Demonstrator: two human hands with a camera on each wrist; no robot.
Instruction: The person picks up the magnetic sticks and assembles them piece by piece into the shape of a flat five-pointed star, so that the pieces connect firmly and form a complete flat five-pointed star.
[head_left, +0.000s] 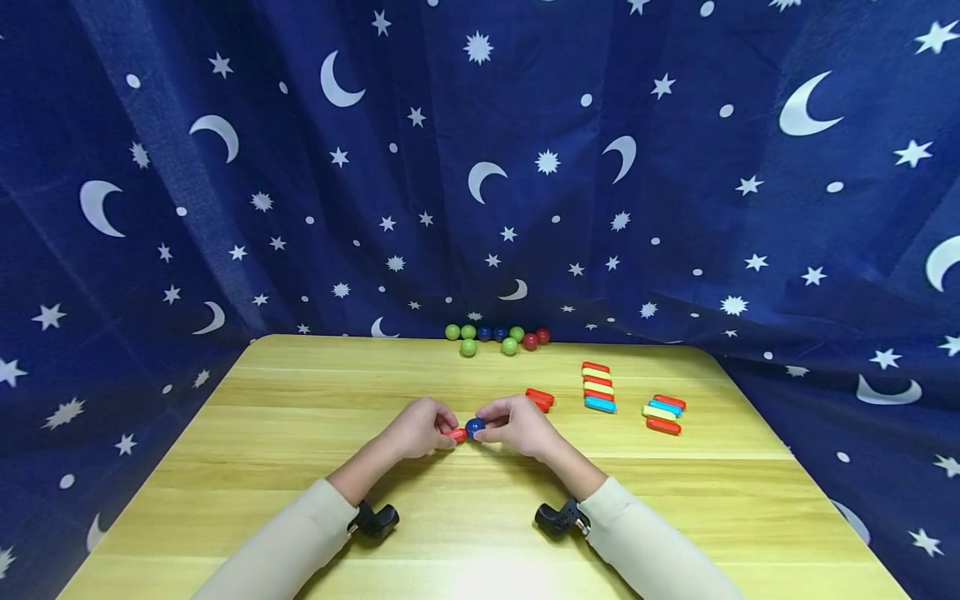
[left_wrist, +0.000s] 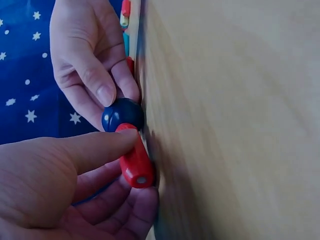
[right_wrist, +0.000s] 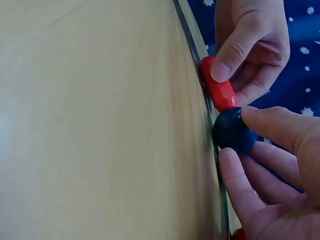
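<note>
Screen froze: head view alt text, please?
The left hand pinches a red plastic rod against a glossy blue ball held by the right hand over a wooden table. Coloured rods lie to the right; green, blue and red balls sit at the far edge.

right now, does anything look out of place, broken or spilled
Nothing stands out: the left hand holds a red rod against the blue ball in the right hand, other balls cluster at the back, and spare rods lie side by side in groups.

Glare whitens the near side of the tabletop (head_left: 498, 575).
</note>
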